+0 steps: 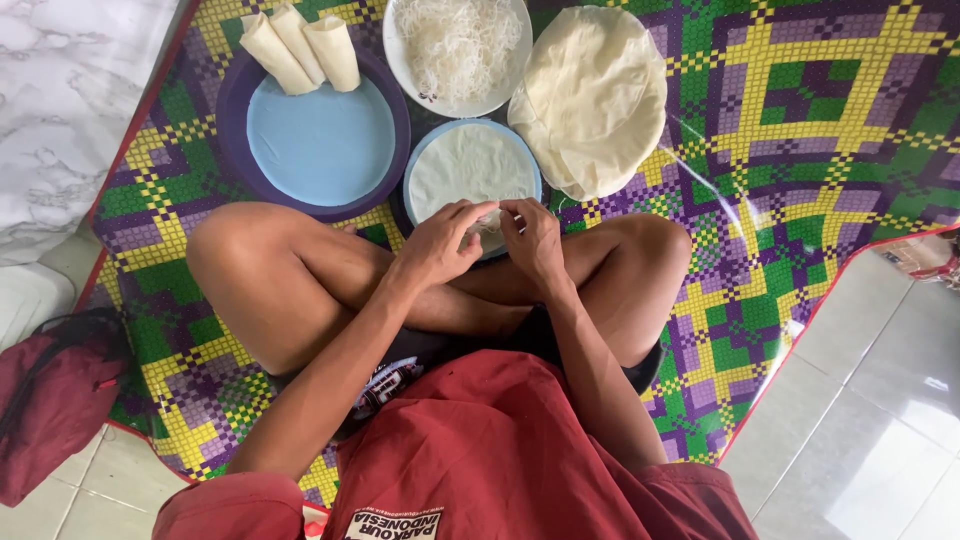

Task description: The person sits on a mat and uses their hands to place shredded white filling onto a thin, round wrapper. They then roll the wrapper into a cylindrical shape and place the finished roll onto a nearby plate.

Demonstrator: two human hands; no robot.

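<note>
I sit cross-legged on a patterned mat. My left hand (440,243) and my right hand (530,235) meet at the near edge of a thin white wrapper (465,165) that lies on a small blue plate (415,172). Both hands pinch the wrapper's near edge, with some white noodle filling between the fingers. A white plate of thin white noodles (458,42) stands just beyond. A stack of pale round wrappers (592,95) lies to the right of it. Three finished rolls (300,48) rest at the far rim of a large blue plate (320,140) on the left.
The mat (800,120) is green, yellow and purple and covers a tiled floor (870,400). A dark red bag (55,395) lies at my left on the floor. White marble-patterned flooring (60,100) borders the mat at the far left.
</note>
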